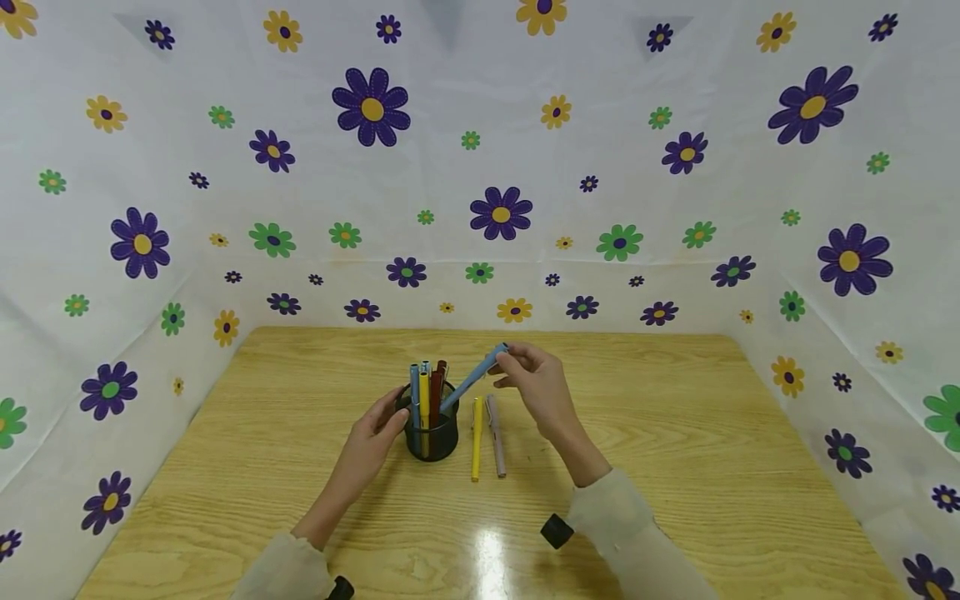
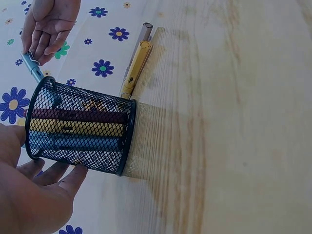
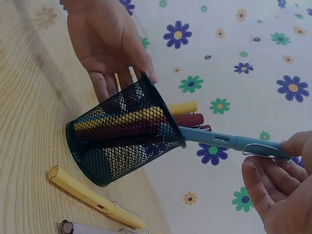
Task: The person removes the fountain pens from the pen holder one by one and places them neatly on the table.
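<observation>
A black mesh pen cup (image 1: 433,442) stands upright on the table, holding several pens in blue, yellow and dark red. My left hand (image 1: 372,433) holds the cup's left side, thumb near the rim and fingers around the wall. With my right hand (image 1: 536,387) I pinch a blue pen (image 3: 214,137) by its clipped cap end. That pen slants, its lower end inside the cup's mouth. Right of the cup, a yellow pen (image 1: 476,439) and a greyish-purple pen (image 1: 496,436) lie side by side on the wood. The cup's mesh partly hides the pens within.
The wooden table (image 1: 300,375) is bounded at the back and sides by a white cloth (image 1: 450,167) printed with flowers. A black wrist device (image 1: 557,531) sits by the right sleeve, and another (image 1: 341,588) by the left.
</observation>
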Motion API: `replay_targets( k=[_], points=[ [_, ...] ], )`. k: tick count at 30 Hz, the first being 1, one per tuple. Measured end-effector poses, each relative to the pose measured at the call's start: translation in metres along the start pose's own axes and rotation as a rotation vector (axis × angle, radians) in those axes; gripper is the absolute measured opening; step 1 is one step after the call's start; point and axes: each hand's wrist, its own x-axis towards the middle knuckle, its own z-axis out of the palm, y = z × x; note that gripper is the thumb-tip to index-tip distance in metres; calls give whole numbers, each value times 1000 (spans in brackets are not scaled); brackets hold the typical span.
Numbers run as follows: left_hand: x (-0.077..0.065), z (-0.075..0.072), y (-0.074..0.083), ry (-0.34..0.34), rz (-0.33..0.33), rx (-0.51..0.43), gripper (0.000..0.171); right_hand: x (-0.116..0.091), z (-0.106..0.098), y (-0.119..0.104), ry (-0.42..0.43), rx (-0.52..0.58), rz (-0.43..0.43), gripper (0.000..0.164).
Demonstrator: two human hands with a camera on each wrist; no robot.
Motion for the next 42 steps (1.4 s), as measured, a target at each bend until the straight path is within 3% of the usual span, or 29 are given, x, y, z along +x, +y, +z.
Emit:
replay_targets(
  k=[26,42],
  points=[
    [-1,0,2,-2,6,-2,59,-3,-22,-10,44,34,13,27],
    [-1,1,2,3,8,-10,59,-5,-46,-7,75,-28,46,31]
  ],
)
